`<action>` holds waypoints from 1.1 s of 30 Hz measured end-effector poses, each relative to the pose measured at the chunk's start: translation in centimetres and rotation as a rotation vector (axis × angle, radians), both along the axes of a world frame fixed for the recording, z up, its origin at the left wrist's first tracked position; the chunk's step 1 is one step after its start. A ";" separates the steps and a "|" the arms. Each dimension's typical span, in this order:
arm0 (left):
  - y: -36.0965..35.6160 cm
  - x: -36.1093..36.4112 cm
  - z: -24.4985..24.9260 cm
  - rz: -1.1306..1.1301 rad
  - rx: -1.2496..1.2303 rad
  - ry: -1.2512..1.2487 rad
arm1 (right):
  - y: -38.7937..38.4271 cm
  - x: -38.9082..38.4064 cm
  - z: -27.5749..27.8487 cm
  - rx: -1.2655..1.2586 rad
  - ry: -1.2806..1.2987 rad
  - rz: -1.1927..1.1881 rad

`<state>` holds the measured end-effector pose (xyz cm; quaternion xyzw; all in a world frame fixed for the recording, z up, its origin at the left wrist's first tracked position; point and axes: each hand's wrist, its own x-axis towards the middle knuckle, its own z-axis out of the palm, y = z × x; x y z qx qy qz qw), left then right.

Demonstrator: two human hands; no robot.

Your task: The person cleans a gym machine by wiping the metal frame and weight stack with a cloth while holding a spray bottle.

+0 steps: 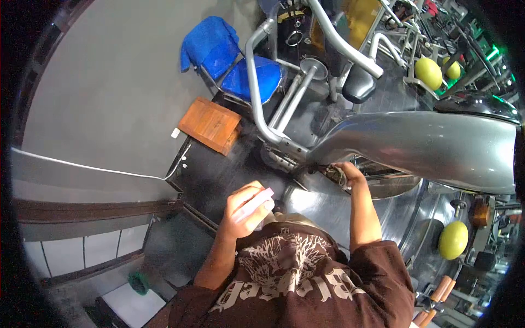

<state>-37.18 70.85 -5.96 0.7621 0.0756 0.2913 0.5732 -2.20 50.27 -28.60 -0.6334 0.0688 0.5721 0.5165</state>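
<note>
My left hand (240, 216) is closed around a small pale pink-and-white bar (255, 205), held up in front of my brown shirt. I cannot tell just what this bar is. To the right, my right hand (350, 171) reaches forward and is closed on a crumpled greyish cloth (334, 175). The cloth lies right at the lower frame of a large silver exercise machine (421, 145), beneath its curved grey body. A bent silver tube handle (251, 82) rises from the same machine.
A blue chair (252, 79) with a blue towel (210, 39) over its back stands by the grey wall. Next to it is a wooden box (210, 124). A white cable (87, 165) runs along the wall. Yellow balls (453, 240) and more gym equipment fill the right side.
</note>
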 end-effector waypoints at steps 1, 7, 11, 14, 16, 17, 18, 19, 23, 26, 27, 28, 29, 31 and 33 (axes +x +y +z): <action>0.0 0.3 0.0 -0.019 -0.005 0.001 | -0.2 -0.4 1.3 0.048 -0.045 -0.023; -0.6 3.0 -0.2 -0.141 0.095 -0.118 | -2.3 -1.6 11.9 0.316 -0.090 -0.161; -1.6 4.4 0.1 -0.172 0.052 -0.106 | -4.1 -2.9 18.2 0.597 -0.292 -0.301; -1.8 5.0 0.5 -0.191 0.103 -0.160 | -6.3 -3.8 20.0 0.569 -0.619 -0.392; -1.8 4.9 0.7 -0.194 0.097 -0.183 | -3.8 -7.2 23.3 0.355 -0.883 -0.565; -1.7 4.8 0.7 -0.192 0.083 -0.167 | -2.9 -8.2 23.5 0.268 -1.006 -0.646; -1.7 4.5 0.7 -0.190 0.068 -0.148 | -1.9 -9.2 23.6 0.177 -1.124 -0.727; -1.6 4.2 0.6 -0.188 0.052 -0.128 | -0.6 -10.3 23.1 0.309 -1.252 -0.760; -1.3 3.6 0.6 -0.182 0.028 -0.076 | 2.9 -12.6 18.0 0.274 -1.704 -0.661; -1.2 3.5 0.9 -0.183 0.043 -0.060 | 3.0 -11.8 12.3 0.226 -1.727 -0.500; -1.2 3.6 0.9 -0.181 0.082 -0.080 | 2.7 -11.6 9.8 0.166 -1.674 -0.454; -1.2 3.7 0.9 -0.178 0.120 -0.102 | 2.3 -11.2 7.7 0.106 -1.621 -0.407; -1.2 3.9 1.0 -0.191 0.118 -0.102 | 2.0 -10.8 7.0 -0.018 -1.579 -0.292; -1.4 4.2 1.4 -0.221 0.113 -0.095 | 1.3 -10.5 5.9 -0.261 -1.469 -0.066; -1.7 4.4 1.4 -0.233 0.143 -0.120 | 0.9 -10.2 5.5 -0.204 -1.352 -0.084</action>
